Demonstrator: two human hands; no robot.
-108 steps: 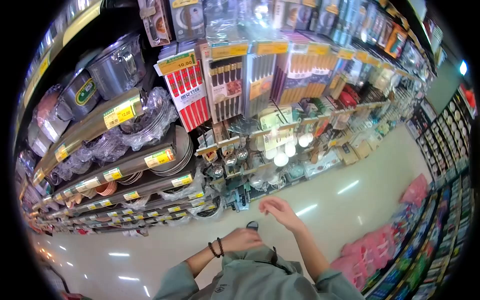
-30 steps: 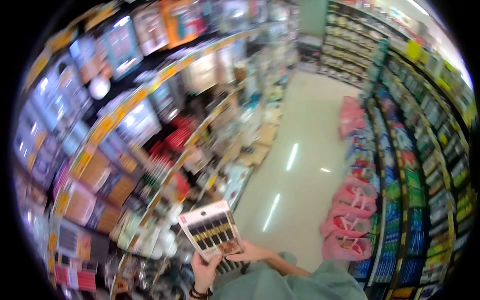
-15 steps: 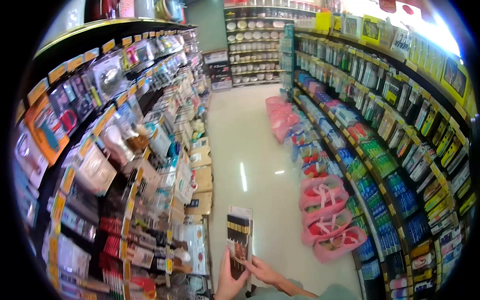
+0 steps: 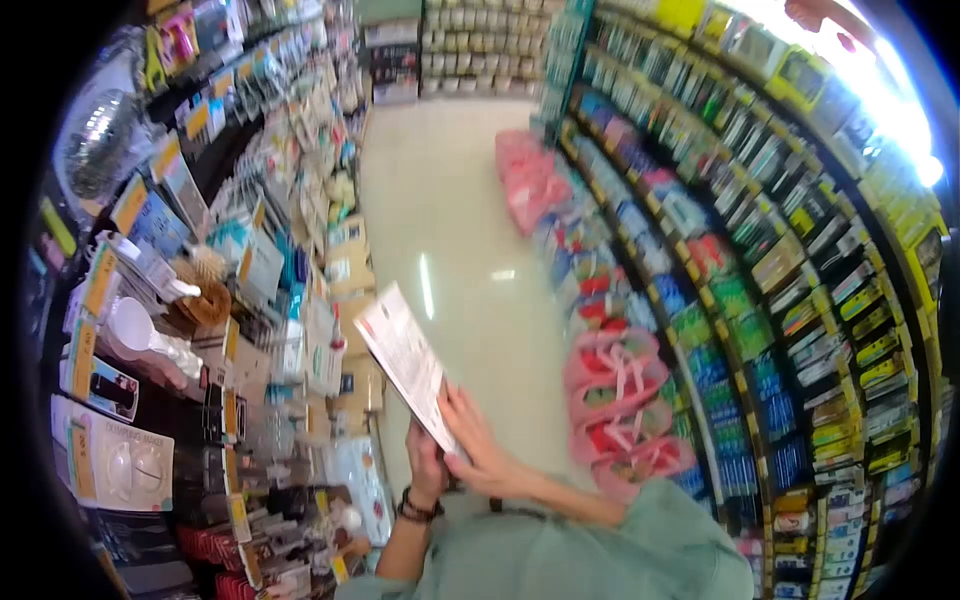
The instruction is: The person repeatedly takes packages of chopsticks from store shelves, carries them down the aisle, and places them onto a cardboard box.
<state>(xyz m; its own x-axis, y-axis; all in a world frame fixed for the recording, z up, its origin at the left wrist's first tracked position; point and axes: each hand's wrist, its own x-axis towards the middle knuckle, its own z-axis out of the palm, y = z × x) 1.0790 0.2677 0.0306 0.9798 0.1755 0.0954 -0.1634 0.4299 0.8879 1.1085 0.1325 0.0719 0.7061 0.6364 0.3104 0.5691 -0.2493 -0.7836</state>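
Note:
A long, flat carded pack (image 4: pixel 402 362) is tilted in front of me, its pale printed side now facing up; the print is too blurred to read. My left hand (image 4: pixel 425 468) is closed around its lower end from the left and below, partly in shadow, with dark bands on the wrist. My right hand (image 4: pixel 478 445) grips the lower right edge, fingers lying along the card and thumb near its bottom corner. The contents of the pack are hidden on its underside.
Shelves of hanging packaged kitchen goods, including a white dumpling maker pack (image 4: pixel 125 462), stand close on my left. Pink bags (image 4: pixel 620 375) sit on the floor along the right shelves (image 4: pixel 740 350). A pale tiled aisle (image 4: pixel 430 190) leads to shelves of bowls (image 4: pixel 485 50).
The pack has been turned over, from the side with black and gold items to its pale printed back, and now leans left. My view has tipped further down, showing my green clothing.

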